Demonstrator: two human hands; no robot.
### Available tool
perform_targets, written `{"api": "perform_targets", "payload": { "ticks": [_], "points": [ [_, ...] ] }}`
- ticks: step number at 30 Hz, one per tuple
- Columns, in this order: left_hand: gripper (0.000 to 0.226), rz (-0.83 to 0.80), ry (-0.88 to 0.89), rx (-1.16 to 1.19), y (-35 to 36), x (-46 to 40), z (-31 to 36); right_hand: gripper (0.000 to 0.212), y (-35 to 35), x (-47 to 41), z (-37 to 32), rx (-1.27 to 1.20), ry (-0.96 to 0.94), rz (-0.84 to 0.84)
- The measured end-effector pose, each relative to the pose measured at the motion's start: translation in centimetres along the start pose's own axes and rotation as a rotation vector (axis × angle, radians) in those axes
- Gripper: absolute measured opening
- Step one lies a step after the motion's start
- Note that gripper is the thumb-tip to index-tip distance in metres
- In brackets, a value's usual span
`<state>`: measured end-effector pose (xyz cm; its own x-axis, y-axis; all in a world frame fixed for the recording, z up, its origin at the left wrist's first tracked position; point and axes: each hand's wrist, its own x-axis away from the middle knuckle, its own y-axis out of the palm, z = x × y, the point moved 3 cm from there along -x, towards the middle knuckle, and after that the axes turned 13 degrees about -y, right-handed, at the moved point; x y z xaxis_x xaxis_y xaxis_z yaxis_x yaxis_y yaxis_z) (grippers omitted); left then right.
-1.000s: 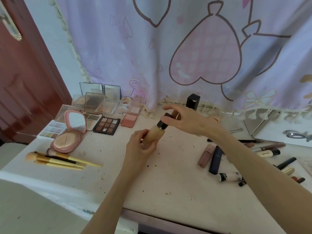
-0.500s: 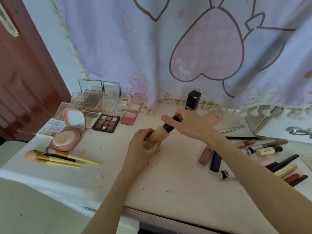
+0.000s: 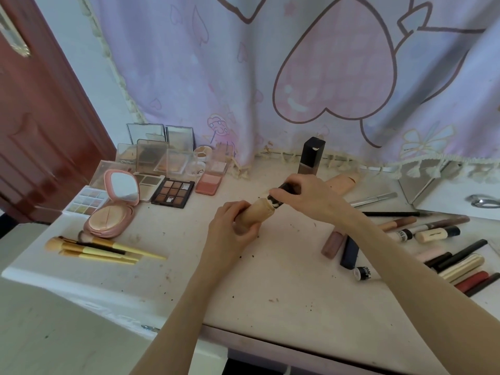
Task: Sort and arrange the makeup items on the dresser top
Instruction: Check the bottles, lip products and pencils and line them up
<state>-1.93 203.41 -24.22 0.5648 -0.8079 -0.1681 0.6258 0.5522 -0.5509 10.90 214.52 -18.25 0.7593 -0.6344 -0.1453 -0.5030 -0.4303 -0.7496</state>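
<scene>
The beige foundation tube (image 3: 254, 214) is held tilted just above the middle of the bench (image 3: 270, 288), its dark cap (image 3: 286, 191) pointing up and away toward the curtain. The left hand (image 3: 232, 231) wraps its grip round the tube's lower body, fingers curled tight about it. The right hand (image 3: 308, 197) pinches the cap between fingers and thumb, as if twisting it; whether the cap is going on or coming off I cannot tell, since the fingers hide the joint.

The tube looks light and probably a soft squeeze plastic, so a hard hold on the body could push product out at the neck, where pale smears already show. Better to hold it low and firmly but gently, and let the rigid cap take the turning force.

Behind it a tall black-capped bottle (image 3: 311, 156) stands upright near the curtain (image 3: 270, 77), with another beige tube (image 3: 343, 181) lying beside it. To the left sit open palettes (image 3: 173, 194), a pink compact (image 3: 113, 209) and yellow-handled brushes (image 3: 100, 250) laid together. To the right, pencils and lipsticks (image 3: 433, 234) lie scattered and unsorted.
</scene>
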Motion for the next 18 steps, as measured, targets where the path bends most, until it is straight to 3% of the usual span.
{"api": "perform_targets", "payload": {
  "ticks": [2, 3, 8, 13, 18],
  "points": [
    [0.032, -0.002, -0.002, -0.001, 0.0, -0.1, -0.1, 0.016, -0.3, 0.3, -0.1, -0.144, -0.040, -0.072],
    [0.032, -0.005, -0.004, -0.001, 0.0, -0.1, -0.1, 0.019, -0.4, 0.4, -0.1, -0.192, -0.038, -0.090],
    [0.031, -0.013, 0.037, -0.019, 0.1, 0.0, 0.1, 0.054, 0.4, 0.4, 0.7, 0.031, 0.069, 0.012],
    [0.031, -0.006, 0.047, -0.016, 0.0, 0.2, 0.2, 0.018, -0.2, 0.9, 0.5, -0.207, -0.005, 0.028],
    [0.032, -0.014, 0.030, -0.002, -0.2, 0.3, 0.2, 0.026, -0.2, 1.2, 1.3, -0.425, 0.070, 0.038]
  ]
}}
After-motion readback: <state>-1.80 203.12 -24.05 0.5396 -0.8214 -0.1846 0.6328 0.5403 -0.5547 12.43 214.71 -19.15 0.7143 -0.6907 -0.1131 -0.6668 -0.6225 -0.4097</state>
